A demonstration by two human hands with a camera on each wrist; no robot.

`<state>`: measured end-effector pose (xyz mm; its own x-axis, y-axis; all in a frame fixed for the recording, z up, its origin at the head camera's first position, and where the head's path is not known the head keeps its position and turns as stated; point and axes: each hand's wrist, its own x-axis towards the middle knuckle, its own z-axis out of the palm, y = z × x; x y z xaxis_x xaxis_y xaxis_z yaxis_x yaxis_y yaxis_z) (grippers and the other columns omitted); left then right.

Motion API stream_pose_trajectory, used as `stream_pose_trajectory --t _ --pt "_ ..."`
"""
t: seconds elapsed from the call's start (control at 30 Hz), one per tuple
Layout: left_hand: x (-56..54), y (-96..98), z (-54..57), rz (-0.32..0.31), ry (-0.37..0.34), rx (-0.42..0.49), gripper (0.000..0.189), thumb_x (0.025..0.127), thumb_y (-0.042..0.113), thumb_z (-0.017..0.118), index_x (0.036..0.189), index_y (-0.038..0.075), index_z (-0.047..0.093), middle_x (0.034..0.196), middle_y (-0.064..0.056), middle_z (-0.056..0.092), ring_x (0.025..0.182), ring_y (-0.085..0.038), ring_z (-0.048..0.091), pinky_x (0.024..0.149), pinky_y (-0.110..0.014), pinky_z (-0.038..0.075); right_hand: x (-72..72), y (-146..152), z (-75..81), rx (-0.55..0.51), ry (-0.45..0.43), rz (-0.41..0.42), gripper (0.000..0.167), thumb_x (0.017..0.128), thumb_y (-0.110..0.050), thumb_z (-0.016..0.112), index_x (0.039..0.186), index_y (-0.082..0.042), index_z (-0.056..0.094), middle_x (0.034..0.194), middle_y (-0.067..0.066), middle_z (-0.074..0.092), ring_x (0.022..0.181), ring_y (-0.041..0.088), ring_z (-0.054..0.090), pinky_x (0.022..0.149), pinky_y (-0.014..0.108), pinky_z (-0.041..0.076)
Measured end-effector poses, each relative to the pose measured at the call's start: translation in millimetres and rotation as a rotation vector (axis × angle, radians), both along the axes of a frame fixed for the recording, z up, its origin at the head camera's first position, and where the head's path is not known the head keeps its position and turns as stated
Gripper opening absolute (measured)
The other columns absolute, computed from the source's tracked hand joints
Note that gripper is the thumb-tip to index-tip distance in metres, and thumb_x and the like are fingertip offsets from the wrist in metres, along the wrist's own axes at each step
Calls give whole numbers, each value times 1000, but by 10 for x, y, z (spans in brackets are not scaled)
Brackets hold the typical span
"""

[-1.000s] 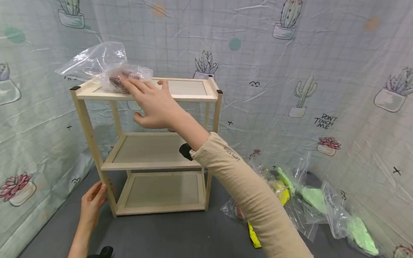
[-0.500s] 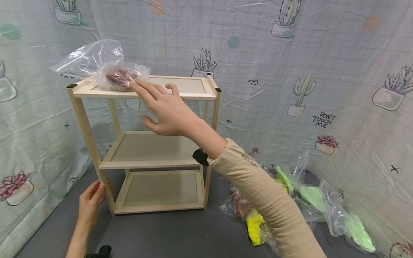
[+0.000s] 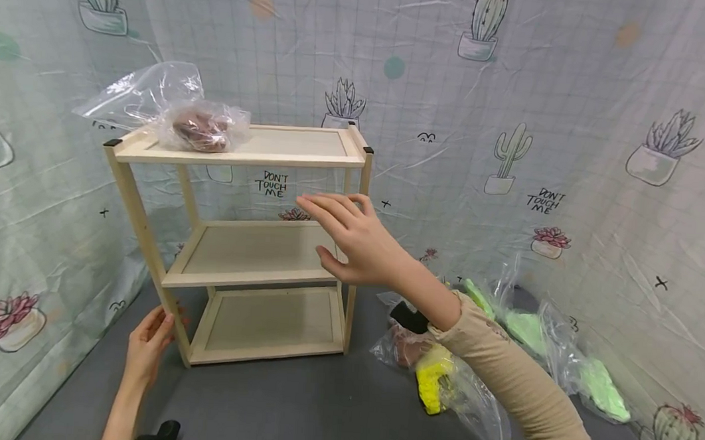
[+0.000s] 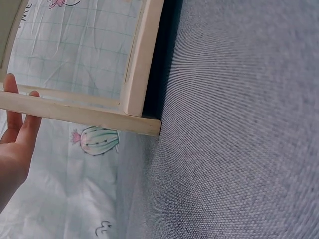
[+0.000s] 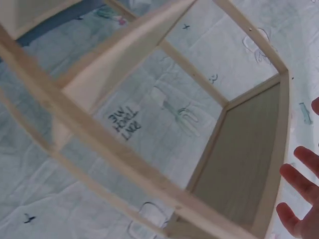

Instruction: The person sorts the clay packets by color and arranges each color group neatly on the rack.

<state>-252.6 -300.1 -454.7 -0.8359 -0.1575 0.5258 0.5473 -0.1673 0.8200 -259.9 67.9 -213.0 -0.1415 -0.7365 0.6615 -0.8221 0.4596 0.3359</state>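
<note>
A three-tier wooden shelf (image 3: 259,283) stands on the dark grey surface. At its lower front-left post, my left hand (image 3: 145,347) holds on, the thumb showing outside and other fingers partly hidden. The left wrist view shows two fingers (image 4: 29,132) passing behind the post (image 4: 79,115). On the top board's left side lies a clear plastic bag (image 3: 204,129) with a reddish-brown lump inside. My right hand (image 3: 366,247) hangs in the air before the shelf's right side, fingers spread and holding nothing. In the right wrist view its fingers (image 5: 299,181) appear beside the shelf's top board (image 5: 239,154).
Right of the shelf lie several clear bags: one with a reddish-brown lump (image 3: 408,348), one with a yellow piece (image 3: 430,387), others with light green pieces (image 3: 603,389). A cactus-print sheet (image 3: 448,105) hangs around the back and sides.
My right hand has left the bag on the top board and moved right and down. The bag stays there. My left hand keeps holding the post while the head view shifts slightly.
</note>
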Motion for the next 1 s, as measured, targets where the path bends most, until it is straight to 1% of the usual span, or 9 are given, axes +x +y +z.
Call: stream_pose_trajectory --t 0.03,0.17,0.37,0.5,0.6,0.7,0.8,0.87,1.0 --pt "-34 -47 -56 -36 27 -3 32 93 1 42 124 0 48 104 5 65 88 -8 65 70 -17 49 16 64 -54 -7 -4 7 61 78 -19 61 133 -5 37 132 8 45 121 20 40 93 45 30" --pt "-92 -123 -157 12 -8 -72 36 92 8 47 127 -2 44 105 6 64 89 -7 64 71 -17 48 69 309 -256 -18 -23 5 60 77 -17 63 131 -5 41 129 8 47 116 21 43 90 46 30" --pt "-392 -392 -548 22 -30 -68 37 92 4 44 129 -2 42 109 3 63 92 -9 64 72 -18 50 92 676 -572 -4 -42 -32 51 78 -16 60 127 -6 47 124 7 50 111 22 46 86 46 32" --pt "-328 -351 -450 -26 3 -67 37 93 6 45 129 -1 42 109 3 63 93 -9 64 73 -18 50 57 930 -788 4 -60 -68 46 82 -17 55 126 -6 49 123 7 52 108 21 47 85 46 32" --pt "-181 -237 -267 -41 13 -87 38 93 12 47 128 1 44 108 6 64 93 -7 64 74 -17 49 29 1127 -938 21 -69 -105 41 89 -24 43 126 -8 49 125 7 51 109 21 47 84 46 32" --pt "-186 -248 -277 -110 56 -20 35 93 4 44 127 0 45 108 0 64 93 -11 64 74 -17 49 -27 1323 -1090 51 -82 -139 48 92 -34 27 128 -10 47 130 8 47 113 22 45 83 47 32" --pt "-229 -299 -348 -77 29 -25 36 92 3 44 128 0 44 109 1 64 92 -11 65 74 -17 49 -102 1510 -1242 90 -109 -176 53 91 -40 23 132 -11 43 136 8 41 118 24 41 82 49 32" --pt "-280 -347 -427 -52 4 -30 37 92 3 44 129 -1 42 109 0 64 92 -11 65 75 -18 50 -155 1626 -1339 121 -131 -200 54 91 -40 27 134 -11 39 140 8 36 122 25 38 81 51 31" --pt "-451 -470 -636 -3 -80 -15 38 93 4 43 130 0 41 109 1 64 93 -11 65 76 -19 50 -247 1809 -1503 187 -157 -258 64 80 -31 60 136 -10 36 142 11 33 125 27 34 82 53 30"
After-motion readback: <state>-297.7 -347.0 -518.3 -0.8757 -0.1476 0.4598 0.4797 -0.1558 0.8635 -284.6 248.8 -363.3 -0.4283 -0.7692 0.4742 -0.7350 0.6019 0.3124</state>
